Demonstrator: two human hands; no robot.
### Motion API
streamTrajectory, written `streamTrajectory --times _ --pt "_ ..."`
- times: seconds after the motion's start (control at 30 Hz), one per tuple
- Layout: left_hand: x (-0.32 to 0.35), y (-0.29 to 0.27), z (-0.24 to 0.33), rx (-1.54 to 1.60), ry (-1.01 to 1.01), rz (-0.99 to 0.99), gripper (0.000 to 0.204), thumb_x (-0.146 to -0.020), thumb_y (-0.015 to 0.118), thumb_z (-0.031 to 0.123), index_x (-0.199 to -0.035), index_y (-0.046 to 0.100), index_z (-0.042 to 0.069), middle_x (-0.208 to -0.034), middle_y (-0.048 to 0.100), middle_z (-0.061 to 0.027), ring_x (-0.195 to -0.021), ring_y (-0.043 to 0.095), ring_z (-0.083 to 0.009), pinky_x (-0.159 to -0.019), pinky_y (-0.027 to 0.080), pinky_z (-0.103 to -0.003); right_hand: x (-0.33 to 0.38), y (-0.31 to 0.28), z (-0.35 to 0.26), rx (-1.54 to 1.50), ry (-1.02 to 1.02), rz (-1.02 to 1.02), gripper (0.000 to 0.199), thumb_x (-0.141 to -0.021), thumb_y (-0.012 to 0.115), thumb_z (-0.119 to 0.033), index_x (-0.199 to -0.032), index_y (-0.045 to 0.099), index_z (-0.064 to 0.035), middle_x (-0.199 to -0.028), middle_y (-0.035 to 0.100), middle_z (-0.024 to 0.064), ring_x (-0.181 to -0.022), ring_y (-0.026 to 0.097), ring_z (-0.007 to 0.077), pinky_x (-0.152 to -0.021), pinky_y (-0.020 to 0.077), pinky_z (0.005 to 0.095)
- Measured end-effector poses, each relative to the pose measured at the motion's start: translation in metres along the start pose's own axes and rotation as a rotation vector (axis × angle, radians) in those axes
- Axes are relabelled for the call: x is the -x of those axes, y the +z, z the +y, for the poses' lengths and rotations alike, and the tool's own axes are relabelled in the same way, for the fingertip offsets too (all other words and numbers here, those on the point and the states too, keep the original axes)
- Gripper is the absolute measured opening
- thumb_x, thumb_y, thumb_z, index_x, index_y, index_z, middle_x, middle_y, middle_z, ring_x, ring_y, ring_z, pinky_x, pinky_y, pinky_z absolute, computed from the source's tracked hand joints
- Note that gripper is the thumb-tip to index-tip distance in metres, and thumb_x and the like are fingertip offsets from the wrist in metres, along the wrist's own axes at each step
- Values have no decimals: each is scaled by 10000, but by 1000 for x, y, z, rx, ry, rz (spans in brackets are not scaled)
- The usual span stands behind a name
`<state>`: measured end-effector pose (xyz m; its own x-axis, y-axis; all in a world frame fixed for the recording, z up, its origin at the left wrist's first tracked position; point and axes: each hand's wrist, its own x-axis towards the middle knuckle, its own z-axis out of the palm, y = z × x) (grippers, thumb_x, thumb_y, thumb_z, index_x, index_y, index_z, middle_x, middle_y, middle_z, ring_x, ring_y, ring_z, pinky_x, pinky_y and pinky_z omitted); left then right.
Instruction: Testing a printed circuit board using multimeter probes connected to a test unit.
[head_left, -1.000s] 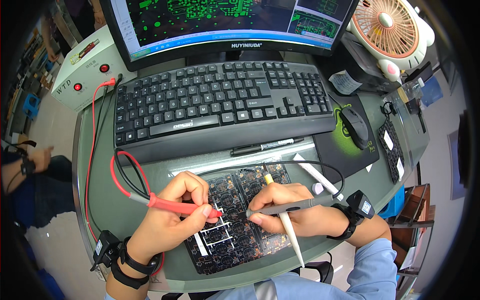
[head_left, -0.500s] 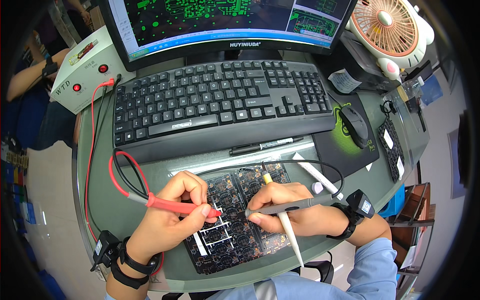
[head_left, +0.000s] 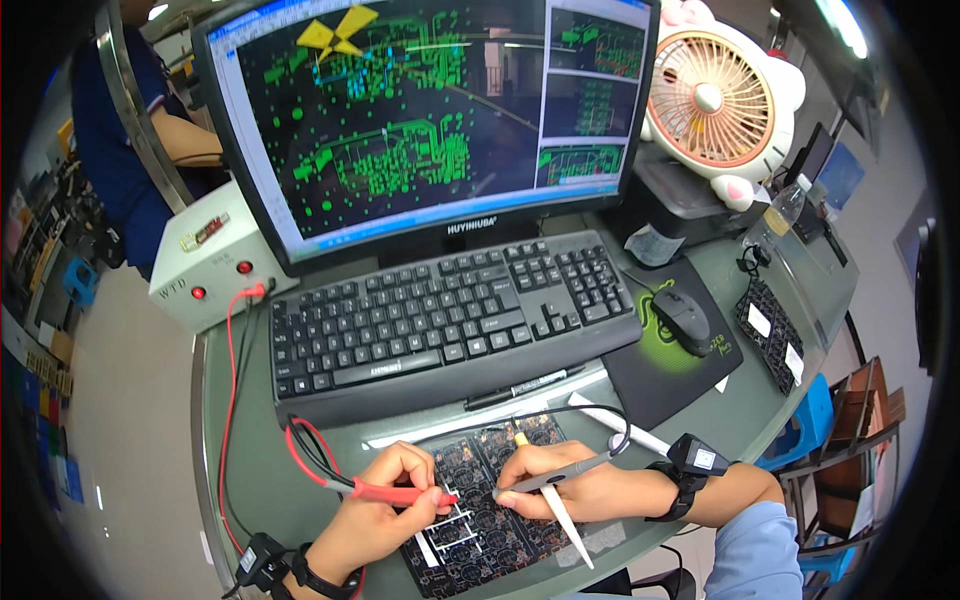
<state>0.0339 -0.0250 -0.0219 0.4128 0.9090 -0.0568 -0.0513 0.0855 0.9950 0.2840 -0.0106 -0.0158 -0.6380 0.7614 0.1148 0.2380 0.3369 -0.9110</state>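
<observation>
My left hand point(head_left: 372, 525) pinches a red test probe point(head_left: 400, 494), its tip pointing at the middle of a dark circuit board panel point(head_left: 465, 572). From the right, my right hand point(head_left: 600, 487) grips a grey test probe point(head_left: 555, 478), whose dark tip comes down over the same panel. A white tapered stick point(head_left: 568, 530) with a yellow part near its upper end is also tucked in this hand. White strips point(head_left: 460, 522) lie across the panel by the red tip. Whether either tip touches the board, I cannot tell.
Beyond the panel lie a black marker point(head_left: 525, 388) and a keyboard point(head_left: 455, 315), with a monitor point(head_left: 400, 130) behind showing green board layouts. A white box point(head_left: 205, 275) feeds the red lead. Rightward are a mouse point(head_left: 683, 318), a fan point(head_left: 708, 97) and a bottle point(head_left: 787, 208).
My view has tilted upward, so more of the monitor shows and my hands appear lower. Both hands keep their grips and nearly the same places over the panel.
</observation>
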Motion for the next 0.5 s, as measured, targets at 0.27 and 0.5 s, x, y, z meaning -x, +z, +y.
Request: streamTrajectory --times 0.27,0.5 --pt "-7 0 9 -20 20 -30 173 -927 574 36 -910 402 39 -969 458 -37 -863 570 -82 -746 571 -259 -2 -2 1 24 10 22 191 -907 666 -215 -933 580 -46 -770 657 70 -673 641 189 -597 492 301" --pt "-4 -1 5 53 -3 -45 178 -930 568 37 -922 391 43 -978 444 -33 -896 566 -87 -767 584 -271 -1 -1 -3 -8 34 21 196 -913 661 -230 -930 585 -51 -769 646 62 -680 620 172 -608 482 299"
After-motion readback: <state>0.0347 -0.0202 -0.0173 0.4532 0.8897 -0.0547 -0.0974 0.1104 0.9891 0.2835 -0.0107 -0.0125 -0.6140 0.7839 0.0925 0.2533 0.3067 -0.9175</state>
